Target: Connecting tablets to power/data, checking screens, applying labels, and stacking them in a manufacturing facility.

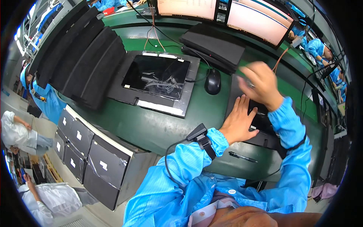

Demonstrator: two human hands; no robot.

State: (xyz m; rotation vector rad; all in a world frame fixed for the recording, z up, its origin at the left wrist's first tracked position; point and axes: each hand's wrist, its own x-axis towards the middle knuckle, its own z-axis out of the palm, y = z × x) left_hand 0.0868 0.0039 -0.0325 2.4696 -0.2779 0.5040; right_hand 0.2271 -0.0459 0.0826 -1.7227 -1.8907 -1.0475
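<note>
My left hand (238,122) lies with its fingers spread on a glossy dark tablet-like device (263,122), which rests on a dark pad (261,141). Much of that device is covered by my hands and right forearm. Above its far side my right hand (261,84) is raised with the fingers bent; motion smears them, so I cannot make out whether they hold anything. To the left, a black tablet (157,76) with a cable at its side lies face up on a dark board (193,68). Between the two stands a black mouse (213,81).
Black foam sheets (81,56) stand stacked at the far left, and a dark foam block (213,44) lies below two monitors (261,20). A pen (243,157) is near the front edge of the green table (151,123). Dark-fronted boxes (102,162) stand left; people sit beyond.
</note>
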